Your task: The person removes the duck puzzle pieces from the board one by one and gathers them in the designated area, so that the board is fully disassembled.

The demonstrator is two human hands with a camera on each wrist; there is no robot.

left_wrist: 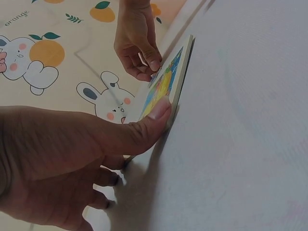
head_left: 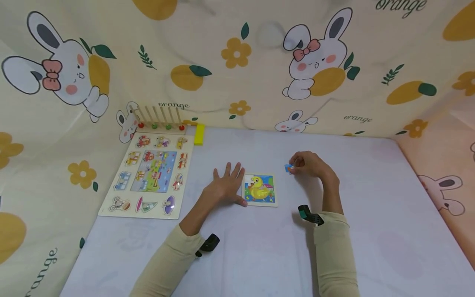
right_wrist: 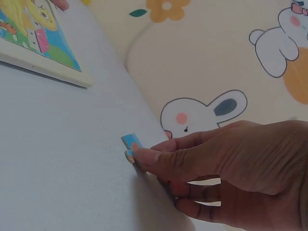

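Note:
A small square duck puzzle [head_left: 261,190] in a pale frame lies mid-table, with a pale gap near its upper left corner. My left hand [head_left: 224,185] rests beside its left edge, fingers spread; in the left wrist view the thumb [left_wrist: 153,118] touches the frame's side. To the right of the puzzle, my right hand [head_left: 309,165] pinches a small blue puzzle piece [head_left: 288,168] between thumb and fingers. In the right wrist view this piece [right_wrist: 130,140] is just above or on the tabletop; whether it touches cannot be told.
At the left lies a larger wooden peg board [head_left: 105,211] with vehicle and toy pictures. Behind it stands a rack of thin sticks [head_left: 162,113] with red and green beads. A yellow block [head_left: 199,135] sits nearby. Printed cloth walls [head_left: 259,82] border the table [head_left: 259,255].

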